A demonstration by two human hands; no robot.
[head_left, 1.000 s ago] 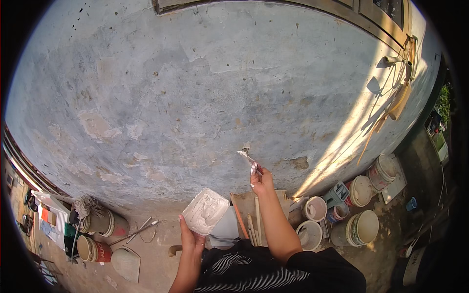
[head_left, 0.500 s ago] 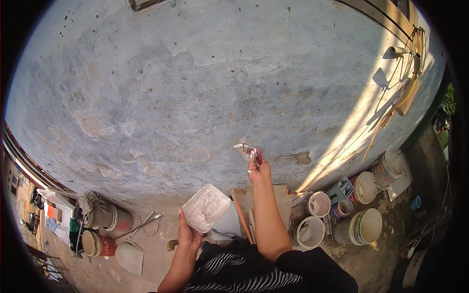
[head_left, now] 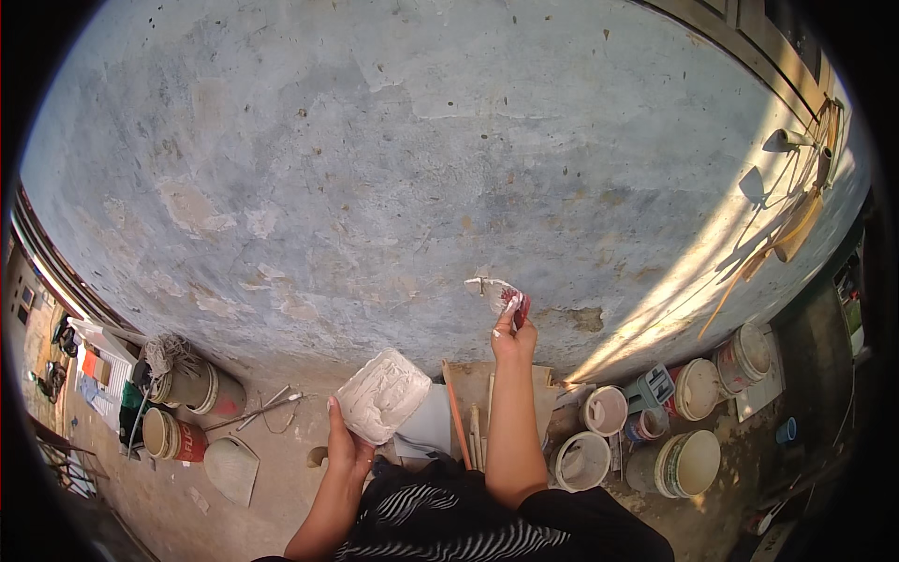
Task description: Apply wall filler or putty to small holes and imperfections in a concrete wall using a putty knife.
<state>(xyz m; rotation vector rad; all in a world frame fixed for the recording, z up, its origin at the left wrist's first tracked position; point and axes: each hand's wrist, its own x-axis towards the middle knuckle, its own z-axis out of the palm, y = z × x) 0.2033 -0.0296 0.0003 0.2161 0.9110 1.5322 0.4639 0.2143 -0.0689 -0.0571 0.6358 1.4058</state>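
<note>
In my left hand (head_left: 348,448) is a shallow rectangular tub (head_left: 361,423), its thumb along the near edge and the fingers underneath. White putty (head_left: 386,395), thick and smeared, fills the tub. My right hand (head_left: 514,337) is raised to the right of it and grips a putty knife (head_left: 521,309) with a reddish handle. White paste coats the knife's blade and some of my right fingers. The blade is in front of the worn blue-grey wall (head_left: 375,187); whether it touches the surface I cannot tell.
Several buckets (head_left: 695,464) stand at the right by the wall's foot, more buckets (head_left: 176,437) at the left. An orange-red stick (head_left: 456,412) leans near my right forearm. Tools (head_left: 796,225) hang on the wall at the right. A bare patch (head_left: 587,319) marks the wall.
The view has shifted a little. The putty knife has turned, so more of its whitened blade shows, and my right hand is slightly farther right. My left hand still holds the tub.
</note>
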